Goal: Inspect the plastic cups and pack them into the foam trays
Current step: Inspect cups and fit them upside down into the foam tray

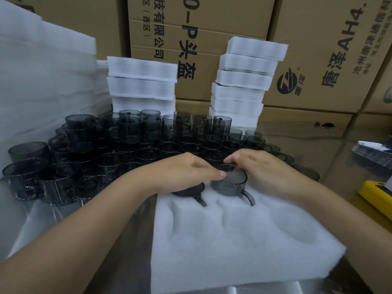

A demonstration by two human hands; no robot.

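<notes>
Two hands are working at a foam tray (244,251) on the counter (135,255): right hand (265,172) fingers are curling on the rim of a grey cup (230,185) in its far row, left hand (182,172) fingers are pressing straight on the neighbouring cup (188,190)

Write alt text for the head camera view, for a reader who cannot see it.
A right hand grips a smoky cup in a white foam tray while the left hand touches its rim, over a second seated cup. Loose cups, stacked trays and cardboard boxes stand behind.
</notes>
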